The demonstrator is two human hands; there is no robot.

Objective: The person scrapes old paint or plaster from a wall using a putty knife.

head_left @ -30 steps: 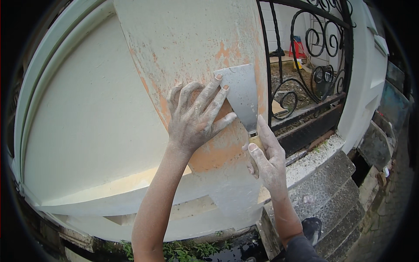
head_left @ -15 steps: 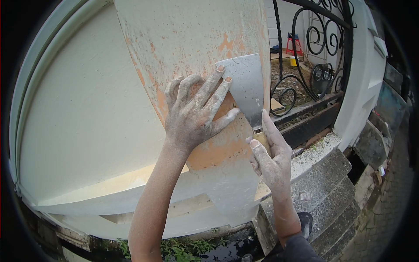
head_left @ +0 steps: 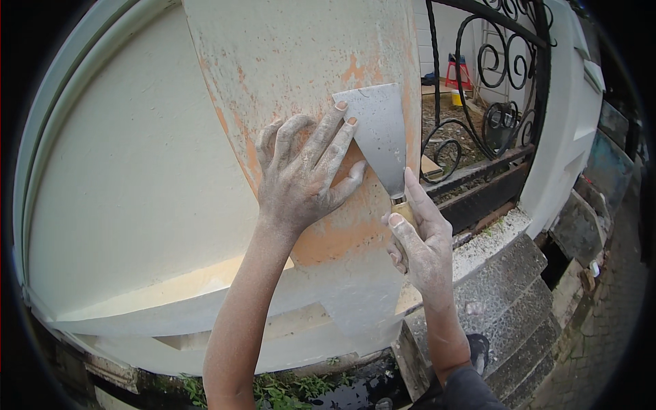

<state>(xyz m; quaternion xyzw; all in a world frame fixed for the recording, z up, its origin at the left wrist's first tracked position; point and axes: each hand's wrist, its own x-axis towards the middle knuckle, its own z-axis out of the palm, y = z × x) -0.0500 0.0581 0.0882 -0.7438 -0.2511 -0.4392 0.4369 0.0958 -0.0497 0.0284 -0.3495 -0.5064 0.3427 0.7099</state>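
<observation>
Scraping step in hand: wide metal scraper blade (head_left: 378, 133) lies flat against pillar face (head_left: 301, 61), over patch where orange undercoat shows through pale paint. Right hand (head_left: 420, 242) closed around scraper handle low down, index finger stretched up along it. Left hand (head_left: 304, 174) open, fingers spread, two fingertips pressing blade's left edge, palm on pillar. Next move, by judgement: firm push along surface, blade kept at shallow angle, steady fingertip pressure. Black wrought-iron gate (head_left: 488, 89) just right of pillar.
</observation>
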